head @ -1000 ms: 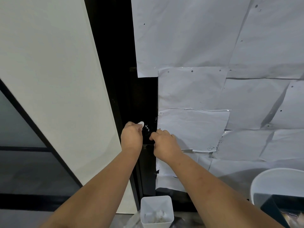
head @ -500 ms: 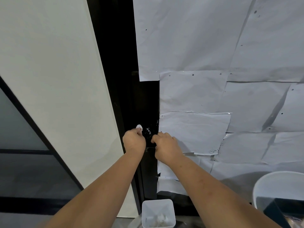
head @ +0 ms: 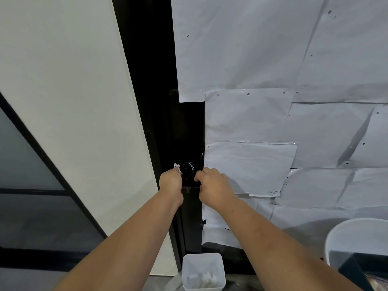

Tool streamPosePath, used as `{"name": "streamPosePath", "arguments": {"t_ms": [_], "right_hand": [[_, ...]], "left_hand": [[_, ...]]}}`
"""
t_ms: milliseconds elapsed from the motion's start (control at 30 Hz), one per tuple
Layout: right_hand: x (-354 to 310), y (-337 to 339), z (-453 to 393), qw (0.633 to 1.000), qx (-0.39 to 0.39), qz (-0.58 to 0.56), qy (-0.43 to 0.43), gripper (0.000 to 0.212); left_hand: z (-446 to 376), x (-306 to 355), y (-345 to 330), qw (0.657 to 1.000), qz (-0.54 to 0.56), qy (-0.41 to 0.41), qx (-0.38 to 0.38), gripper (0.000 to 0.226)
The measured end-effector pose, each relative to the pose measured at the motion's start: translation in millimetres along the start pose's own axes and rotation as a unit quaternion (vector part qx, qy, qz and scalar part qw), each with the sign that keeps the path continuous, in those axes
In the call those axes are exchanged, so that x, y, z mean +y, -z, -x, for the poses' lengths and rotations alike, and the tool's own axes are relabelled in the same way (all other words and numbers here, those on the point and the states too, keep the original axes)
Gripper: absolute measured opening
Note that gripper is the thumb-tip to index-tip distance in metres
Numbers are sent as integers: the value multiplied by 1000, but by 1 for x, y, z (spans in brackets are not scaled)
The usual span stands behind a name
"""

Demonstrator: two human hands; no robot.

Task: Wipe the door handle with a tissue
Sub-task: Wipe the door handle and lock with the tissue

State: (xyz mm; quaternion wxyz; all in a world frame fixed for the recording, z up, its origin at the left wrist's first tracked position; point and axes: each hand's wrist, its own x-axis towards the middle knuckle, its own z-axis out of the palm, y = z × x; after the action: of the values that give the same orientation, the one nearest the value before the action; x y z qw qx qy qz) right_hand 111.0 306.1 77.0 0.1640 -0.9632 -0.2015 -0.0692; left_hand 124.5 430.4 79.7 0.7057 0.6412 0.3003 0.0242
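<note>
Door handle (head: 188,169): black, glossy, round knob form, mounted on dark door stile beside paper-covered panel; surface shows bright glints and white flecks; lower part hidden behind hands, exact shape hard to tell.

Tissue (head: 177,166): small white crumpled wad, ragged edge, only top portion visible above curled fingers of left hand (head: 170,181); located just beside handle's left edge, contact with handle not discernible.

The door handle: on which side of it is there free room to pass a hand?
Above the door handle, the black strip between the white panel and the taped paper sheets is bare. Beside it is crowded: the left hand with the tissue, and the right hand.
</note>
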Motion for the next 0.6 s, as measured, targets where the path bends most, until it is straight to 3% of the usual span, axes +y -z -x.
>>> {"name": "streamPosePath", "arguments": {"t_ms": [333,467,600], "right_hand": [[0,-1,0,1000,7,7,1,37],[0,0,-1,1000,6,5,2,37],[-1,1,0,1000,4,3,2,38]], "left_hand": [[-4,-11,-8,997,-6,-72,30,45],[2,-4,-10,999,31,-22,32,40],[-3,-1,-5,988,140,61,4,31]]}}
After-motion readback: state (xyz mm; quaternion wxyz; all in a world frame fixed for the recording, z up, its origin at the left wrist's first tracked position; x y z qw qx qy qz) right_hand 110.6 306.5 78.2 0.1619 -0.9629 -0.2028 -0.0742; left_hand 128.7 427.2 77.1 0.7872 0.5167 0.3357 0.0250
